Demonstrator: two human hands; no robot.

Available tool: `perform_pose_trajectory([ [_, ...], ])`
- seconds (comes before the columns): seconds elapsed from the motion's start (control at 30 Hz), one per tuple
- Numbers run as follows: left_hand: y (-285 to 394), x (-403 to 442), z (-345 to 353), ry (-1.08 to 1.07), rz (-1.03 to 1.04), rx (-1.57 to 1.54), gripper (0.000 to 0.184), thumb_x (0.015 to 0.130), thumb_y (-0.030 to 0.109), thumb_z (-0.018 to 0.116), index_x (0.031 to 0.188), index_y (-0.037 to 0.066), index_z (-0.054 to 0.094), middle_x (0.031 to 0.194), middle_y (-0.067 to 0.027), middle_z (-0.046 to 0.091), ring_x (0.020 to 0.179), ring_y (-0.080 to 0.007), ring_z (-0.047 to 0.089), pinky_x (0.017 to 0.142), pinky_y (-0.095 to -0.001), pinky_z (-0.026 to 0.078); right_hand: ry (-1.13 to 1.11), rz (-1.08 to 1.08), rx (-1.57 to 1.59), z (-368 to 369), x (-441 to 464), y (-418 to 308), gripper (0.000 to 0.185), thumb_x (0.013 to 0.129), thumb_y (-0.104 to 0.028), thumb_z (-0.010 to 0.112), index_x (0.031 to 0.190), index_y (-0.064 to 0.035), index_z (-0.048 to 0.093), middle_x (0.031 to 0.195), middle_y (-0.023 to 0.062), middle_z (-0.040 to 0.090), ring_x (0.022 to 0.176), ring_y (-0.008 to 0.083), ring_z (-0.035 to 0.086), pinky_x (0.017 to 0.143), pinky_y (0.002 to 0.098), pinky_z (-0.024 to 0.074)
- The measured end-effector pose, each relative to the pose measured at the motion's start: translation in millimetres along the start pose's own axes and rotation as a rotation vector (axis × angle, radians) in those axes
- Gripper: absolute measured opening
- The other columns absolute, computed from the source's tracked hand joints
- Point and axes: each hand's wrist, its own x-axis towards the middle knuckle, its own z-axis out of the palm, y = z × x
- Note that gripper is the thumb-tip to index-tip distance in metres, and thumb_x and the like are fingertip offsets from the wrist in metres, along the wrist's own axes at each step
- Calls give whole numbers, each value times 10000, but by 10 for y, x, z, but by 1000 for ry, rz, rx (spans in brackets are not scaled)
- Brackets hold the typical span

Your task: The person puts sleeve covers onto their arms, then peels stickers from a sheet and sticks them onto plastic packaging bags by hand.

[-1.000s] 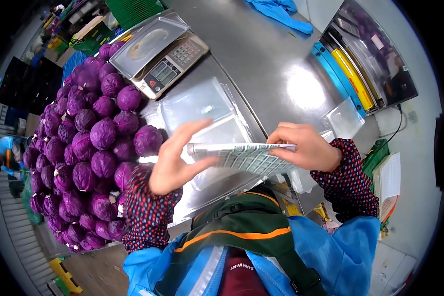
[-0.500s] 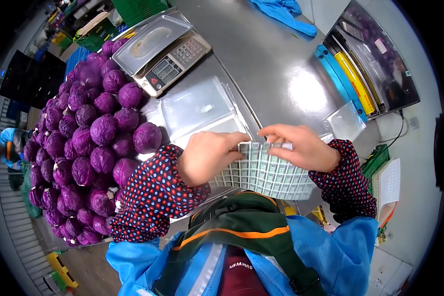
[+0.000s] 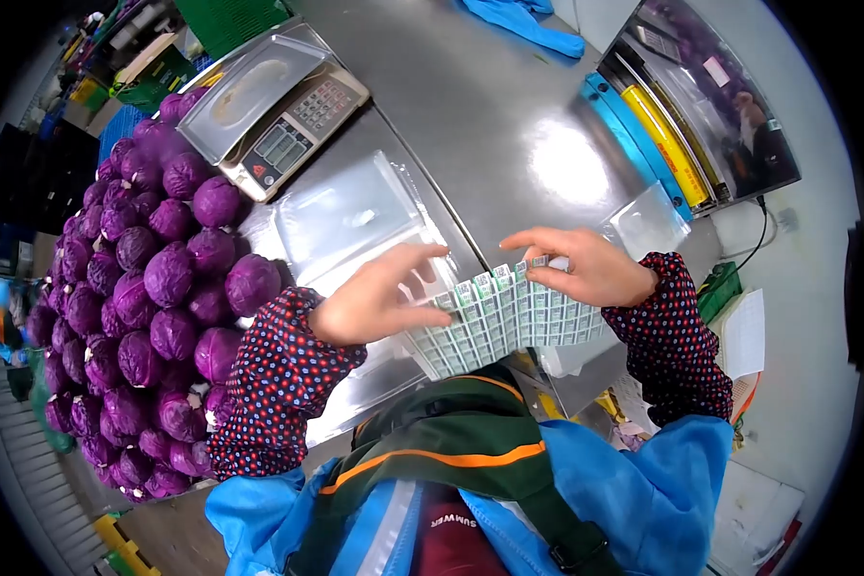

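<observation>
A sheet of small printed labels, green and white in a grid, is held up in front of my body, bowed across its middle. My right hand pinches its top right edge between thumb and fingers; a small white piece shows by the fingertips. At the sheet's top left, my left hand has index finger and thumb spread apart, with the thumb against or very near the edge. Beyond my left hand, clear plastic bags lie stacked on the metal table.
A large heap of red cabbages fills the left side. A weighing scale stands behind it. At the right is a film-wrapping machine with a yellow bar. A blue cloth lies at the table's far edge.
My left hand has opened from its pinch on the label sheet and moved slightly left. The sheet's top edge now shows, with labels standing up along it. The whole view has shifted a little.
</observation>
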Motion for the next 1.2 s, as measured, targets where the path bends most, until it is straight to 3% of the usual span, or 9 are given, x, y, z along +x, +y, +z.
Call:
perform_pose_trajectory([
  [0.27,-242,437,343,2,35,-64,202,802,61,614,990,-16,616,847,-49,615,774,-87,570,673,-223,470,-11,-63,-330,-28,128,138,525,735,-341,672,1064,19,477,996,167,527,956,296,525,788,328,437],
  [0.4,-220,675,380,-66,-114,-200,240,781,108,605,985,-18,624,824,-69,646,721,-94,586,663,-229,476,-191,-5,-376,-62,267,350,464,754,-393,641,936,2,482,917,150,547,856,303,547,705,345,451],
  [0.53,-287,874,429,-63,-172,-258,288,752,161,603,987,-1,635,811,-128,655,739,-148,618,705,-269,485,-14,-11,-211,-88,248,621,352,815,-365,584,886,-34,489,845,123,559,734,297,571,620,368,446],
  [0.7,-314,1144,442,-90,-237,-340,287,750,146,607,982,-22,629,817,-96,655,740,-124,605,709,-250,480,64,58,-87,-167,258,869,144,852,-158,553,874,-24,505,805,118,562,678,279,576,582,330,441],
  [0.9,-690,1507,527,-134,-403,-541,295,751,161,641,975,-31,633,802,-74,651,713,-105,596,678,-245,477,56,-251,-586,-165,292,1301,118,834,-133,570,876,-31,529,791,119,548,657,281,571,574,302,449],
  [1.0,-1162,1793,604,-32,-448,-515,350,748,186,656,1006,-46,612,853,-103,648,773,-135,599,704,-248,473,282,-220,-634,-219,314,1537,110,856,-153,550,876,-44,546,725,64,532,626,204,568,540,276,446],
  [1.07,-1293,1858,523,130,-289,-259,469,747,228,703,1091,-55,559,980,-172,614,873,-166,586,761,-256,477,716,68,-96,-290,349,1726,144,900,-191,497,838,-70,544,634,-11,490,541,84,522,451,224,403],
  [1.17,-1347,1264,200,464,-141,-100,467,755,266,698,1120,10,559,1031,-162,602,951,-197,573,785,-265,467,895,485,737,-71,233,1560,134,899,-193,518,799,-105,511,572,-55,477,415,-12,377,369,122,264],
  [1.2,-1366,958,18,554,-56,-98,435,757,268,695,1100,26,578,1010,-149,613,942,-198,579,772,-266,470,780,607,931,303,201,1708,108,879,-203,556,839,-106,533,594,-55,484,433,-7,373,378,127,276],
])
